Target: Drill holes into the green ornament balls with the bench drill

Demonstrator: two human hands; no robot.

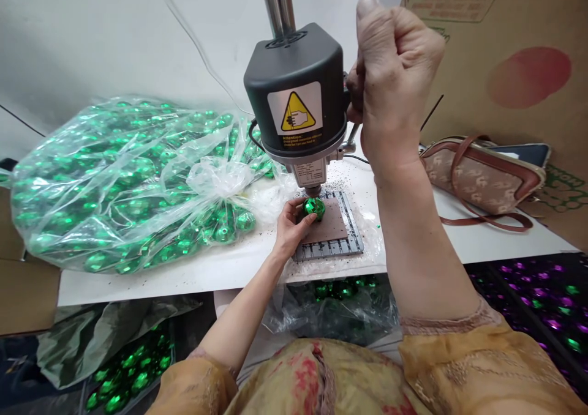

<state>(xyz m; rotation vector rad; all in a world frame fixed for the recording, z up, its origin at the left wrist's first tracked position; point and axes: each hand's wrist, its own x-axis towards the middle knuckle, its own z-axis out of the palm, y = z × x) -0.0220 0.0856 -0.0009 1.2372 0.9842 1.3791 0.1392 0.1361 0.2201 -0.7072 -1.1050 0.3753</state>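
A shiny green faceted ball (315,207) is held between the thumb and fingers of my left hand (291,222). It stands on a brown board (331,225) over the slotted metal base (356,240) of a bench drill press (294,66), directly under the drill's chuck (313,191). Whether a drill bit touches the ball cannot be made out. Raised on the right of the black drill head, my right hand (397,66) is closed in a fist around the feed lever (351,139). Most of the lever is hidden by the hand.
A large clear plastic bag (114,182) of green balls fills the table's left side. A patterned handbag (482,170) lies at right before a cardboard box (505,54). Dark shavings speckle the white table (151,283). More green balls (138,366) sit below; purple ones (542,292) at lower right.
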